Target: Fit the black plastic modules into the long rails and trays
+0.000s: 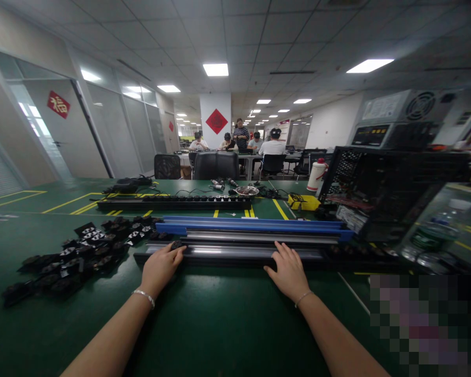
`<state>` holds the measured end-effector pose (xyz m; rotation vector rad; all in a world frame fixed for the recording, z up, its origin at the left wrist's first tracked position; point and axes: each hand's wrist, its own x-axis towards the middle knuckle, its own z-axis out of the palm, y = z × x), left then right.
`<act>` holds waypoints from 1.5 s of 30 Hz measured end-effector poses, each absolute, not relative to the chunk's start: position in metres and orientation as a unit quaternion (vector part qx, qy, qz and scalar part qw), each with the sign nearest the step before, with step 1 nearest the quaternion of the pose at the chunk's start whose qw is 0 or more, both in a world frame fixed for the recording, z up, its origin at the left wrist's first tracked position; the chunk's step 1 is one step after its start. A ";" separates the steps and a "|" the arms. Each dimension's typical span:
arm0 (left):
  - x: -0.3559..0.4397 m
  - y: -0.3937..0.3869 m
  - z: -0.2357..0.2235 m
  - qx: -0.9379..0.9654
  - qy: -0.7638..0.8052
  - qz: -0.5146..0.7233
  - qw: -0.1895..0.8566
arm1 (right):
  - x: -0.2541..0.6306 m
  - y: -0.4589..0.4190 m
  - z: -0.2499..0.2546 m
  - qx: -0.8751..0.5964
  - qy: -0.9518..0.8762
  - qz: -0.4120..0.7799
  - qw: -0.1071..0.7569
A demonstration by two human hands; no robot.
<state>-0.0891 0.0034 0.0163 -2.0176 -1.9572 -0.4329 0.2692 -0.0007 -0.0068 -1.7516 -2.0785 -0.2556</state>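
A long black rail with a shiny grey channel (227,252) lies across the green table in front of me. At its left part, my left hand (160,266) is closed, thumb and fingers around a small black part (178,244) on the rail. My right hand (287,269) rests on the rail's right half, open with its fingers spread. Just behind lie a second grey-topped rail (259,237) and a blue rail (251,225). To the left of my left hand is a loose pile of small black parts (90,251), some with white markings.
Further back lies a black rail (168,204) lined with small parts, near a metal dish (246,191) and a yellow box (303,202). An open computer case (377,183) and a plastic bottle (435,230) stand at the right. Several people sit at a far table.
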 end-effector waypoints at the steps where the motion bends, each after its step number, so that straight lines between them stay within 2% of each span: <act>1: -0.090 0.003 0.017 -0.703 -0.679 -0.151 0.147 | 0.269 -0.001 -0.007 -0.629 -0.745 -0.092 0.204; 45: -0.121 0.002 0.020 -0.687 -0.704 -0.128 0.126 | 0.270 0.000 -0.009 -0.623 -0.747 -0.088 0.215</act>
